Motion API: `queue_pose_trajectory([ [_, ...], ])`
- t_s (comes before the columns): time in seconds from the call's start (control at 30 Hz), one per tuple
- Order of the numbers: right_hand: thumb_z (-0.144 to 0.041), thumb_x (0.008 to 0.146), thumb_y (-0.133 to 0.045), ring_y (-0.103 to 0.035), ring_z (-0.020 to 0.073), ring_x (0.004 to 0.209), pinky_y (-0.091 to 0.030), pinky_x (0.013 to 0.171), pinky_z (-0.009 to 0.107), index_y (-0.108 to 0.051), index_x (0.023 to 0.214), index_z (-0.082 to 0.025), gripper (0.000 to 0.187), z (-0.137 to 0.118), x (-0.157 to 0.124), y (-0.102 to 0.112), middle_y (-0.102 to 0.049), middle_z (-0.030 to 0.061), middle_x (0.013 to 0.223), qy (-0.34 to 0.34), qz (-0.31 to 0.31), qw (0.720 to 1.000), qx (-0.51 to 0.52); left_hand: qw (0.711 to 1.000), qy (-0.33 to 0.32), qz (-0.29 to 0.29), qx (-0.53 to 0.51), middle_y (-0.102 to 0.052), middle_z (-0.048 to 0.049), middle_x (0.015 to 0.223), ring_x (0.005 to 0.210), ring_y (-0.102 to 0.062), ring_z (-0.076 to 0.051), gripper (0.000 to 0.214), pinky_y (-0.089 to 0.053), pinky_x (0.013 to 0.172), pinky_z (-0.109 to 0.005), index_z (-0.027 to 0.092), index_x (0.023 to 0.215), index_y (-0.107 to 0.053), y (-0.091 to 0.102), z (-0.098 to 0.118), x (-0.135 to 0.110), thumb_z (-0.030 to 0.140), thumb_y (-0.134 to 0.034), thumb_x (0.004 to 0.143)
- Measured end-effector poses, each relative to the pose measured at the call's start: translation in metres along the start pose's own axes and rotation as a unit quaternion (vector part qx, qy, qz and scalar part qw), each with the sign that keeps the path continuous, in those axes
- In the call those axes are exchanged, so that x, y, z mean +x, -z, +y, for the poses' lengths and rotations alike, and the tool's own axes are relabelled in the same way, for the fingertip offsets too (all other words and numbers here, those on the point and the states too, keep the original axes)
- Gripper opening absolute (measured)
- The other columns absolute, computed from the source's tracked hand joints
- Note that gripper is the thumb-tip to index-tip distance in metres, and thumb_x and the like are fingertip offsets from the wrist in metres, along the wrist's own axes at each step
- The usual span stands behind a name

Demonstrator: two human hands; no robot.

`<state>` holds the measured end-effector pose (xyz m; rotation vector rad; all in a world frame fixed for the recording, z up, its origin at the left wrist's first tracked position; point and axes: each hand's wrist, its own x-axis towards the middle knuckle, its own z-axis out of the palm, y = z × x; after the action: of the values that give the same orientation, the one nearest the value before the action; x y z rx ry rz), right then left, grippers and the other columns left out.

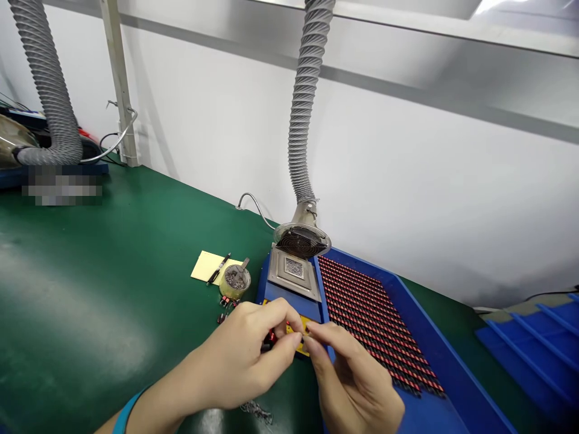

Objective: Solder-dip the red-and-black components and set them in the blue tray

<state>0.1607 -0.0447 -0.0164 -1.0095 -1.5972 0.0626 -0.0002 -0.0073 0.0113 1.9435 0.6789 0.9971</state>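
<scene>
My left hand [246, 355] is closed in a pinch on a small red and black component [271, 339], just in front of the blue solder pot unit [294, 283]. My right hand [353, 380] meets it from the right, thumb and fingers pinched together at the same part, over the unit's yellow front panel [296, 330]. The metal pot opening [294, 268] lies just beyond the fingertips. A few loose red and black components [225, 307] lie on the green mat to the left of my left hand.
A blue tray [434, 337] with rows of red and black components [371, 313] sits to the right. A grey extraction hose [307, 120] hangs over the pot. A small tin [235, 281], yellow notepad [208, 265] and pen lie left. Another blue tray [538, 343] is far right.
</scene>
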Motion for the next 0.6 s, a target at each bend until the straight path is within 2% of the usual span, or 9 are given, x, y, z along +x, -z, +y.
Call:
queue_pose_trajectory([
  [0.1, -0.009, 0.086, -0.060, -0.062, 0.0115, 0.063, -0.049, 0.061, 0.020, -0.067, 0.089, -0.024, 0.017, -0.0048, 0.0031, 0.0002, -0.068, -0.0020, 0.073, -0.020, -0.027, 0.999, 0.016, 0.997, -0.051, 0.004, 0.057, -0.053, 0.0057, 0.065, 0.055, -0.047, -0.008, 0.011, -0.034, 0.053, -0.018, 0.019, 0.085, -0.053, -0.0024, -0.0035, 0.0000, 0.014, -0.046, 0.091],
  [0.17, -0.017, 0.090, -0.056, -0.056, 0.0107, 0.055, -0.046, 0.053, 0.020, -0.062, 0.077, -0.022, 0.015, -0.0080, 0.0043, -0.0012, -0.061, -0.0023, 0.063, -0.097, -0.047, 0.992, 0.063, 0.987, -0.108, 0.012, 0.115, -0.059, 0.0034, 0.069, 0.057, -0.050, -0.009, 0.012, -0.035, 0.054, -0.020, 0.018, 0.085, -0.054, -0.0044, -0.0067, -0.0005, 0.012, -0.045, 0.091],
  [0.23, -0.026, 0.093, -0.052, -0.050, 0.0107, 0.048, -0.043, 0.046, 0.020, -0.056, 0.067, -0.020, 0.027, -0.0094, 0.0051, -0.0034, -0.052, -0.0029, 0.055, -0.199, -0.062, 0.963, 0.168, 0.978, -0.148, 0.011, 0.149, -0.063, 0.0007, 0.072, 0.059, -0.054, -0.010, 0.014, -0.037, 0.056, -0.021, 0.017, 0.085, -0.053, -0.0060, -0.0092, -0.0015, 0.011, -0.042, 0.092],
  [0.3, -0.033, 0.095, -0.048, -0.046, 0.0111, 0.044, -0.041, 0.042, 0.022, -0.052, 0.060, -0.020, 0.037, -0.0084, 0.0052, -0.0051, -0.046, -0.0034, 0.049, -0.252, -0.061, 0.923, 0.286, 0.977, -0.149, 0.013, 0.149, -0.064, -0.0002, 0.072, 0.060, -0.056, -0.011, 0.016, -0.039, 0.058, -0.021, 0.016, 0.085, -0.053, -0.0064, -0.0098, -0.0027, 0.011, -0.041, 0.093],
  [0.37, -0.032, 0.094, -0.052, -0.048, 0.0120, 0.045, -0.043, 0.044, 0.024, -0.057, 0.063, -0.020, 0.034, -0.0057, 0.0041, -0.0052, -0.049, -0.0028, 0.049, -0.221, -0.028, 0.922, 0.316, 0.985, -0.119, 0.020, 0.121, -0.061, 0.0017, 0.071, 0.059, -0.053, -0.009, 0.015, -0.038, 0.057, -0.020, 0.018, 0.085, -0.053, -0.0050, -0.0082, -0.0032, 0.012, -0.042, 0.092],
  [0.43, -0.023, 0.088, -0.061, -0.057, 0.0139, 0.054, -0.047, 0.052, 0.026, -0.068, 0.079, -0.022, 0.012, -0.0028, 0.0022, -0.0039, -0.060, -0.0006, 0.060, -0.141, 0.008, 0.961, 0.238, 0.993, -0.079, 0.023, 0.082, -0.056, 0.0048, 0.068, 0.056, -0.049, -0.007, 0.012, -0.036, 0.054, -0.017, 0.019, 0.084, -0.053, -0.0022, -0.0050, -0.0028, 0.013, -0.045, 0.092],
  [0.47, -0.016, 0.085, -0.065, -0.060, 0.0149, 0.061, -0.049, 0.057, 0.027, -0.070, 0.089, -0.023, 0.010, -0.0019, 0.0012, -0.0034, -0.065, 0.0003, 0.067, -0.093, 0.017, 0.978, 0.184, 0.996, -0.062, 0.018, 0.061, -0.054, 0.0059, 0.066, 0.055, -0.047, -0.007, 0.012, -0.035, 0.053, -0.016, 0.020, 0.083, -0.053, -0.0008, -0.0033, -0.0024, 0.014, -0.046, 0.091],
  [0.53, -0.003, 0.080, -0.065, -0.064, 0.0157, 0.071, -0.051, 0.066, 0.028, -0.070, 0.102, -0.025, 0.032, -0.0016, -0.0004, -0.0033, -0.070, 0.0008, 0.079, 0.001, 0.017, 0.995, 0.095, 0.999, -0.043, 0.008, 0.032, -0.052, 0.0070, 0.064, 0.055, -0.047, -0.006, 0.012, -0.034, 0.053, -0.015, 0.020, 0.082, -0.052, 0.0010, -0.0008, -0.0016, 0.015, -0.047, 0.091],
  [0.6, 0.000, 0.082, -0.060, -0.063, 0.0150, 0.071, -0.050, 0.069, 0.027, -0.069, 0.098, -0.023, 0.029, -0.0037, -0.0010, -0.0050, -0.069, 0.0008, 0.078, 0.048, 0.014, 0.998, 0.043, 0.998, -0.051, 0.002, 0.036, -0.054, 0.0065, 0.066, 0.057, -0.048, -0.006, 0.012, -0.035, 0.054, -0.015, 0.020, 0.083, -0.053, 0.0003, -0.0007, -0.0015, 0.014, -0.047, 0.091],
])
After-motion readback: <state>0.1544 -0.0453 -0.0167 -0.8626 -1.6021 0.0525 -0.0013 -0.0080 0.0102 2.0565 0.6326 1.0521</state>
